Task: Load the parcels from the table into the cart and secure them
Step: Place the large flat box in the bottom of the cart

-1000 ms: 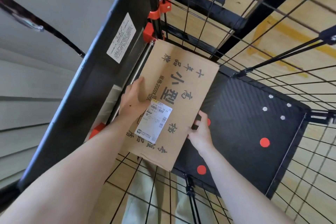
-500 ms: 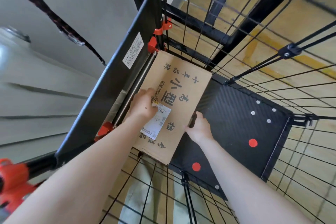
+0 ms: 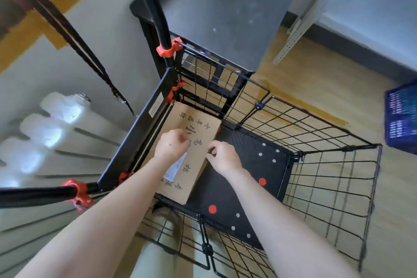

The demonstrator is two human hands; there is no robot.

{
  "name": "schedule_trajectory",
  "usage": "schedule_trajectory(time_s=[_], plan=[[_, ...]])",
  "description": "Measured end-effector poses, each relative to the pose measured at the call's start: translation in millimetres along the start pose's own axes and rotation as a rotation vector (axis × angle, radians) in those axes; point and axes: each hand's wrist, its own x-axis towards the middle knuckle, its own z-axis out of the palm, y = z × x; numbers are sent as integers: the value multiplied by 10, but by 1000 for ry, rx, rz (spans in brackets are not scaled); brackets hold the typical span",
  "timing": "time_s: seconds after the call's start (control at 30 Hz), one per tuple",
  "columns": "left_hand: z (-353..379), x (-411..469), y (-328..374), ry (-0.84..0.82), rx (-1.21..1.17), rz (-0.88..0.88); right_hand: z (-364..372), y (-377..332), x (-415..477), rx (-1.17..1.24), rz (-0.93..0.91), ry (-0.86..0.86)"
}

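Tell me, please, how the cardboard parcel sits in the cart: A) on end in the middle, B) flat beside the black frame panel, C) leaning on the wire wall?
B: the cardboard parcel lies flat on the cart floor, its long edge along the black frame panel.

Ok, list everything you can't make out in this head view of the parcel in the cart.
Head view:
Shipping label on the parcel: mostly under the left forearm, print too small.
Left hand: curled fingers fold under it; whether they hold anything is hidden.
Right hand: fingertips at the parcel's edge, grip unclear.
Blue crate: cut by the right edge.
Strap: upper end blurred.
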Motion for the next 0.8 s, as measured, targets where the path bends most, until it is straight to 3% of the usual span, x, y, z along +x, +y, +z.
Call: schedule_trajectory(time_s=[0.13, 0.33, 0.57, 0.8], plan=[[-407, -419, 420, -27, -73, 65, -357, -263, -451, 9, -86, 55], [-960, -1083, 835, 71, -83, 187, -846, -529, -1069, 67, -177, 118], [-1449, -1817, 1185, 233, -191, 216, -1331, -793, -1564, 18, -275, 165], [-1663, -2281, 1379, 342, -247, 210, -1625, -1086, -1951, -91, -489, 113]])
